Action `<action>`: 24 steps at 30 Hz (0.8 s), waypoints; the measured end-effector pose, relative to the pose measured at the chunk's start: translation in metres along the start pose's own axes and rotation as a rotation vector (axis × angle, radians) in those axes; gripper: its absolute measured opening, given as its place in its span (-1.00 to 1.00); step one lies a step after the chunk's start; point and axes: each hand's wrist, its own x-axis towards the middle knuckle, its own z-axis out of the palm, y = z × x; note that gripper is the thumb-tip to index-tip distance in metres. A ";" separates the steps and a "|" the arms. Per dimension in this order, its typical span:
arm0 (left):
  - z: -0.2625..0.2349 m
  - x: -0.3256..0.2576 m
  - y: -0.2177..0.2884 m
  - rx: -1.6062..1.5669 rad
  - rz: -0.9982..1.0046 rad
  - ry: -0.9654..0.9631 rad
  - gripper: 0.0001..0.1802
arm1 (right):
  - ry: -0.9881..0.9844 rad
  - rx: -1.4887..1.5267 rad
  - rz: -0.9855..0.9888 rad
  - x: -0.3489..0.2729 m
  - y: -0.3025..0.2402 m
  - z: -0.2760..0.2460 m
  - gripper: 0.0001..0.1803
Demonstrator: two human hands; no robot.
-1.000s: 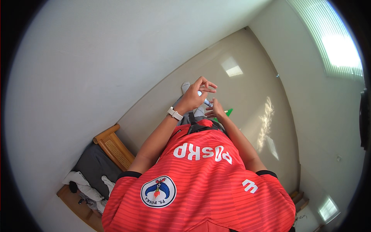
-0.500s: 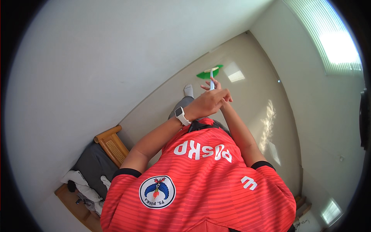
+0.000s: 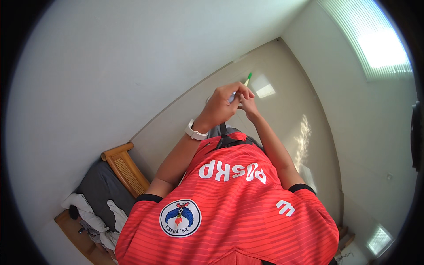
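My left hand (image 3: 222, 105), with a white watch (image 3: 195, 131) at the wrist, is closed round the pale handle (image 3: 232, 97) of a broom. Close beside it and partly behind it, my right hand (image 3: 248, 106) also grips the handle; some of its fingers are hidden. Beyond both hands the green broom head (image 3: 249, 77) shows edge-on as a narrow strip over the floor. Most of the handle is covered by my hands.
Pale floor (image 3: 282, 79) stretches ahead between a left wall (image 3: 110, 66) and a right wall (image 3: 327, 57). A bright blind-covered window (image 3: 375, 39) is at upper right. Left of me stands a wooden bed frame (image 3: 126, 170) with dark bedding (image 3: 99, 185) and white cloth (image 3: 88, 210).
The broom head has turned from broadside to edge-on. My left hand has risen and moved left and forward; my right hand has drawn slightly back. My foot is now mostly hidden.
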 end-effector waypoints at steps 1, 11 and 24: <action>-0.005 -0.003 0.003 0.005 -0.019 0.063 -0.85 | -0.009 -0.005 0.000 -0.005 0.007 0.001 -0.53; -0.010 -0.035 -0.028 -0.198 -0.228 0.022 -0.80 | -0.003 -1.054 -0.134 -0.033 0.102 -0.034 -0.68; -0.025 -0.078 -0.068 -0.124 -0.305 -0.223 -0.77 | 0.148 -0.989 0.114 -0.082 0.134 0.026 -0.58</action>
